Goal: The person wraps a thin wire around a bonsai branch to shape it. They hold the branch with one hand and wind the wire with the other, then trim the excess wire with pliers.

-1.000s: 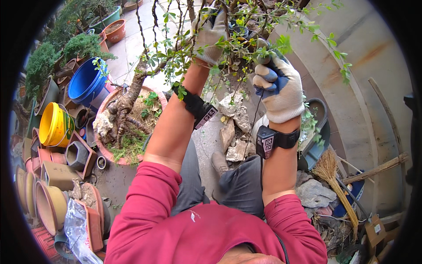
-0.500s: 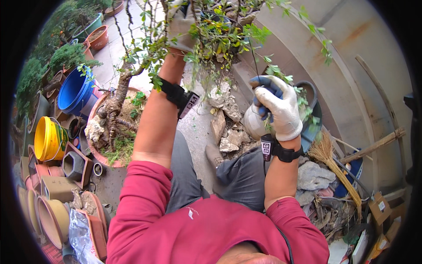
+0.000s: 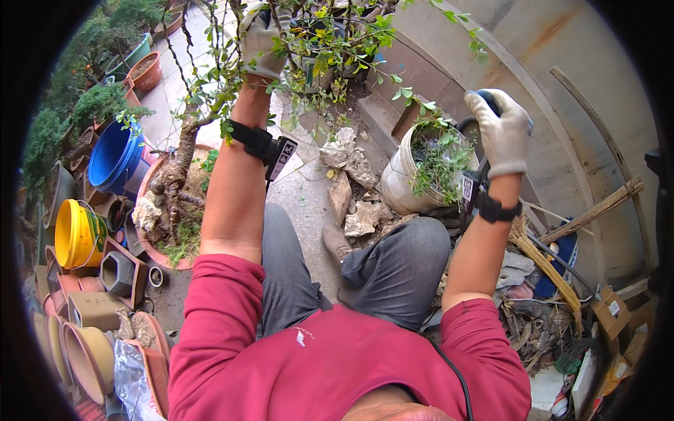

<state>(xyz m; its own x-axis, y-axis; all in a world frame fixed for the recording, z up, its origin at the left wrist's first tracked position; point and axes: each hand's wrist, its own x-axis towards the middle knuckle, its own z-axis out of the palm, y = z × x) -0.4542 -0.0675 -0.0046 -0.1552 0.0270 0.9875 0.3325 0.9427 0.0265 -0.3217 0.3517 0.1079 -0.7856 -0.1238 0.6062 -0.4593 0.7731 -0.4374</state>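
My left hand (image 3: 265,45), in a white work glove with dark-coated fingers, reaches up among the thin leafy branches (image 3: 337,38) of a shrub. Its fingers are bent, and stems crossing in front hide what they grip. My right hand (image 3: 504,133), gloved the same way, is raised at the right with fingers curled; anything inside them is hidden. Just left of it, a white bucket (image 3: 400,179) full of green clippings (image 3: 442,165) leans on its side. A thick-trunked potted bonsai (image 3: 175,165) stands left of my left forearm.
Broken rocks (image 3: 365,217) lie between my knees and the bucket. On the left are a blue bucket (image 3: 116,154), a yellow bucket (image 3: 77,231) and several stacked pots (image 3: 88,354). A straw broom (image 3: 547,274) and wooden stick (image 3: 597,208) lean at the right near a curved wall.
My right hand has moved right, away from the branches, leaving the bucket of clippings in plain sight. My left hand has shifted slightly left and up, and the branches have shifted too.
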